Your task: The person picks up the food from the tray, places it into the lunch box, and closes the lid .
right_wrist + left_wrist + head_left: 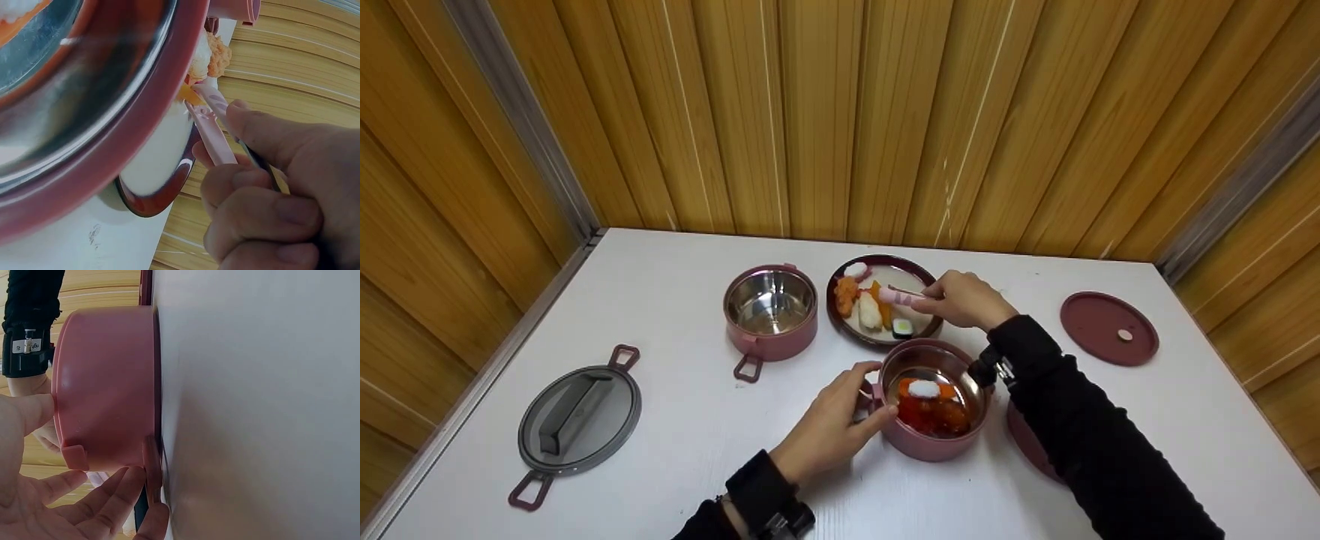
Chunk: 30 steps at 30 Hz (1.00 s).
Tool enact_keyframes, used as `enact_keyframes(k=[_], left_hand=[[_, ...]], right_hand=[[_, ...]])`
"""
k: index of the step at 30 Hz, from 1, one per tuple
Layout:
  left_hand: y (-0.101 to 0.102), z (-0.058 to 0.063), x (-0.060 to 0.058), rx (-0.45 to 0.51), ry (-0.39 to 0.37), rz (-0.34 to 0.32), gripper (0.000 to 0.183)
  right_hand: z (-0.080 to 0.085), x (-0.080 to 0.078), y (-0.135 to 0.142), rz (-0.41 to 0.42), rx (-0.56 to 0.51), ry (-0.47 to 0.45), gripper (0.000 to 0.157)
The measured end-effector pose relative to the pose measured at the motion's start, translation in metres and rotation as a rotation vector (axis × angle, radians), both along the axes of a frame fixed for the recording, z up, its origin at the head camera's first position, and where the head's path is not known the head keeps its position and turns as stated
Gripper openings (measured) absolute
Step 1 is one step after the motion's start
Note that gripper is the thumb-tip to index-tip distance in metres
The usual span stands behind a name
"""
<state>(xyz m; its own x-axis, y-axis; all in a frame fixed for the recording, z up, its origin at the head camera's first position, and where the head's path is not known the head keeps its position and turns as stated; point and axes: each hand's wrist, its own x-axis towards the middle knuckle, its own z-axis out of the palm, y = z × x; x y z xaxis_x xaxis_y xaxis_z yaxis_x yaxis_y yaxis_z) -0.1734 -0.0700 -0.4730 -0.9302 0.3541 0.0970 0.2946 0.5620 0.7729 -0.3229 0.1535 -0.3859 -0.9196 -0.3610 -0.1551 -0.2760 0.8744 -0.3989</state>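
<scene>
In the head view my left hand [836,412] steadies a pink lunch pot [928,448], thumb on one side of its clasp and fingers on the other. Inside the pot lie red-brown glazed pieces [934,416] and an orange piece topped with white [924,389]. My right hand [967,298] grips pink tongs [901,297] over a dark-rimmed plate [906,281]. The tongs' tips meet a yellow-orange strip [192,95]; whether they pinch it I cannot tell. Fried pieces [846,296], a pale piece [870,311] and a sushi roll [902,328] share the plate.
Left of the plate stands an empty pink pot [776,346] with a steel inside. A grey handled lid [619,420] lies at the left. One maroon lid [1099,352] lies at the right; another maroon disc [1030,444] is partly hidden under my right forearm.
</scene>
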Motion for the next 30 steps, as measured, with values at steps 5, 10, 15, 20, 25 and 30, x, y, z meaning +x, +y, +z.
enact_keyframes(k=[5,10,15,20,25,30], left_hand=[[0.000,0.000,0.000,-0.004,0.016,0.005,0.061],[0.001,-0.001,0.000,-0.003,0.038,0.004,0.060],[0.001,0.000,0.000,-0.009,0.040,0.005,0.061],[0.001,0.002,0.000,-0.006,0.027,-0.003,0.063],[0.001,0.001,0.000,0.003,0.031,-0.005,0.062],[0.002,0.000,-0.001,0.012,0.035,-0.008,0.061]], right_hand=[[-0.003,0.000,-0.001,0.014,-0.005,-0.006,0.035],[-0.006,0.000,-0.003,0.022,-0.002,-0.009,0.034],[-0.006,0.000,-0.004,0.022,-0.006,0.008,0.034],[-0.004,0.000,-0.001,0.009,-0.001,0.018,0.034],[-0.001,0.001,0.007,-0.012,0.011,0.044,0.043],[0.001,0.002,0.012,-0.020,0.016,0.052,0.046]])
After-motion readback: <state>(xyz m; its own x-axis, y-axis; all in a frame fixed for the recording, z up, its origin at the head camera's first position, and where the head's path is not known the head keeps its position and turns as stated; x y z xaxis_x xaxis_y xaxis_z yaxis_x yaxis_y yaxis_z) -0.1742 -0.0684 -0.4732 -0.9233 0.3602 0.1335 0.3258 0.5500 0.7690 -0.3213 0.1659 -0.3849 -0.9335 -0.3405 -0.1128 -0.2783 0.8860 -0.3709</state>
